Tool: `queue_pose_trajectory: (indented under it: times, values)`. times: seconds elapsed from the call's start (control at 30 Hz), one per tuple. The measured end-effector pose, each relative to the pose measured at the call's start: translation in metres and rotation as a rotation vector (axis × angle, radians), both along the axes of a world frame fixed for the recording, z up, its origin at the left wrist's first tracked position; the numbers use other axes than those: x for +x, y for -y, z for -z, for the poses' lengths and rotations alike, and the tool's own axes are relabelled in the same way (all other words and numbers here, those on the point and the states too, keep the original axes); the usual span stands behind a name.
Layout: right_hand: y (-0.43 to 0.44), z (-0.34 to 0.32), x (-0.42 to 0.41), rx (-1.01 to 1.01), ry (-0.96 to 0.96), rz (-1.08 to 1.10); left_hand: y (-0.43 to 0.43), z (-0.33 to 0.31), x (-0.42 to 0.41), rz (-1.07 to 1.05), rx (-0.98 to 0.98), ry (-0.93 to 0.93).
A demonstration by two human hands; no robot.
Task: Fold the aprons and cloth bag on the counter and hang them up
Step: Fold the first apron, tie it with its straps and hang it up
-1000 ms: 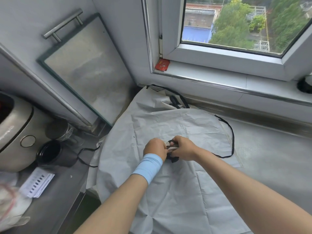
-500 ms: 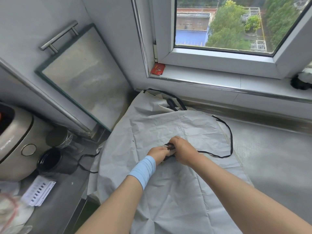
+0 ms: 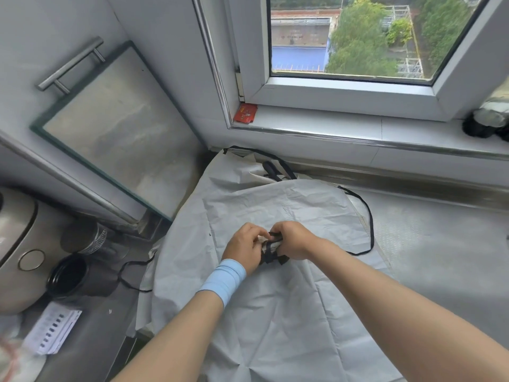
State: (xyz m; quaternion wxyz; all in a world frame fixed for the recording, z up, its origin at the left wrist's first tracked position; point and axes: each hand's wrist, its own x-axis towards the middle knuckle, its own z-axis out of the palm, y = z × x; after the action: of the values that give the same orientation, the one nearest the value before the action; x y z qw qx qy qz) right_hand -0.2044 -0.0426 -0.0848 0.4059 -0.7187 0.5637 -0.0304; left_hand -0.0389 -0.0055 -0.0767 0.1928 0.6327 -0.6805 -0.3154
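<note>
A pale grey apron (image 3: 275, 312) lies spread flat on the counter (image 3: 440, 257), its thin black strap (image 3: 370, 232) looping off to the right. Beneath its far end, a second pale cloth (image 3: 234, 166) with black handles (image 3: 272, 168) shows by the wall. My left hand (image 3: 243, 248), with a light blue wristband, and my right hand (image 3: 293, 239) meet over the apron's middle. Both are closed on a small bundle of black strap (image 3: 272, 250) gathered between them.
A frosted glass cabinet door (image 3: 118, 128) stands open at the left. Below it are a rice cooker (image 3: 16, 249), a black round container (image 3: 66, 277), a metal cup (image 3: 91, 238) and a paper slip (image 3: 52, 329). A red packet (image 3: 245, 113) lies on the window sill.
My hands have shifted slightly apart and back together over the apron's middle, working the black strap into a tighter bundle. The apron itself lies as before.
</note>
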Motion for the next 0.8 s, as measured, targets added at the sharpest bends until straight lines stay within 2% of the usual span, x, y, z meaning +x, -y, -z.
queue_pose_trajectory:
  times: [0.07, 0.17, 0.27, 0.5, 0.57, 0.63, 0.8]
  values:
    - [0.006, -0.005, -0.001, 0.118, 0.043, 0.007, 0.002, -0.003, 0.005, 0.055, 0.043, 0.002]
    - [0.015, -0.013, -0.008, 0.404, 0.162, 0.031, 0.002, -0.006, 0.009, 0.121, 0.101, -0.038]
    - [0.018, -0.014, -0.018, 0.56, 0.23, 0.124, -0.004, -0.003, 0.014, 0.289, 0.141, 0.056]
    - [0.017, -0.013, -0.016, 0.604, 0.186, 0.34, -0.001, 0.001, 0.012, 0.247, 0.223, 0.02]
    - [0.019, -0.011, -0.017, 0.595, 0.127, 0.311, 0.0, -0.003, 0.009, 0.275, 0.233, 0.069]
    - [0.02, -0.012, -0.018, 0.585, 0.074, 0.264, -0.002, -0.005, 0.007, 0.342, 0.178, 0.139]
    - [0.015, -0.017, -0.019, 0.619, 0.122, 0.299, -0.002, 0.006, 0.009, 0.323, -0.163, 0.089]
